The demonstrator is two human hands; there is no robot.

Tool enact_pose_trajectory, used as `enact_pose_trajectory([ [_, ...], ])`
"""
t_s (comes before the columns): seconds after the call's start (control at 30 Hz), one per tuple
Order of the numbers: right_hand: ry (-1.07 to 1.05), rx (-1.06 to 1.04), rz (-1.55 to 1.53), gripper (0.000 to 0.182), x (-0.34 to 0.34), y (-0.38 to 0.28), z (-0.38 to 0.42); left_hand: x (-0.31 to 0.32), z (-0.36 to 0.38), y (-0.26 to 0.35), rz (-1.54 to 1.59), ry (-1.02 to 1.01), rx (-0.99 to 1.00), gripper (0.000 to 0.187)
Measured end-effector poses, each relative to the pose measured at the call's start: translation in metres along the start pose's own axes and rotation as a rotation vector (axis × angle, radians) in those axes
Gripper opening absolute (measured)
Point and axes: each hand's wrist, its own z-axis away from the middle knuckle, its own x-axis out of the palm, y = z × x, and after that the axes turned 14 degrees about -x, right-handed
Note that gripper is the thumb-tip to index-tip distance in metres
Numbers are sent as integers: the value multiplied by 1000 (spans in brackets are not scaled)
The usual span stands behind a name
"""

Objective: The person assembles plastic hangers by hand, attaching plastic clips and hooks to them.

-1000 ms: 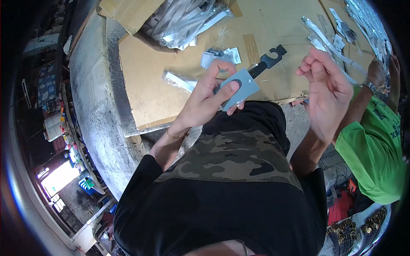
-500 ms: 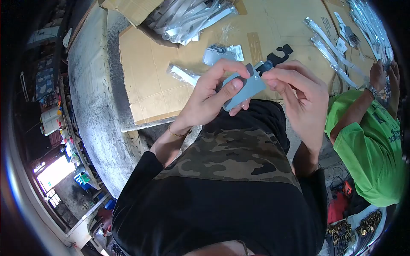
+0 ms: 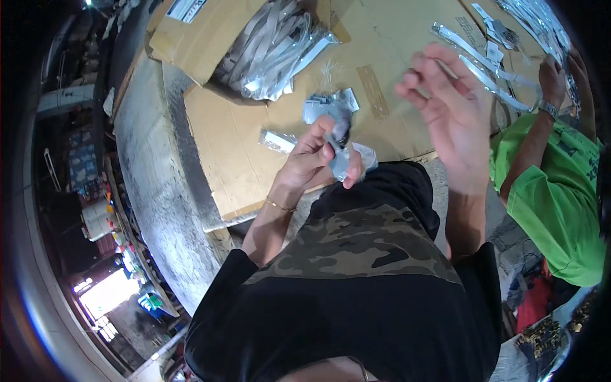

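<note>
My left hand point(image 3: 304, 159) is closed around a grey-blue card point(image 3: 340, 165), thumb on top and fingers beneath. A blurred black plastic hook point(image 3: 342, 127) stands up from the card's upper end, and clear wrapping shows beside it. Raised to the right, apart from the card, my right hand point(image 3: 449, 95) has its fingers curled together; whatever they pinch is too thin or blurred to make out. Just beyond my left hand lies a pile of grey cards point(image 3: 320, 109), with a white label point(image 3: 351, 99) and fine pale threads point(image 3: 327, 76). A clear-wrapped strap point(image 3: 277, 141) rests left of them.
An open cardboard box point(image 3: 191, 44) of wrapped grey straps point(image 3: 273, 51) stands at the back left. Cardboard point(image 3: 235, 159) covers the table. More wrapped straps point(image 3: 477, 67) lie at the right, near a co-worker in a green shirt point(image 3: 554, 197) handling a bundle.
My right hand has moved away from the card, up and right. The card and hook have tilted in my left hand, which stays shut on the card. The view has shifted somewhat.
</note>
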Motion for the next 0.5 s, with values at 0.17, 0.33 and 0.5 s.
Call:
enact_pose_trajectory([
  [0.17,39,76,-80,23,5,15,4,-9,-9,2,110,-208,-25,14],
  [0.33,115,58,-265,13,1,17,33,-10,-19,6,242,-279,0,15],
  [0.5,-128,-110,-97,8,-10,12,49,-15,-23,5,257,-263,-2,17],
])
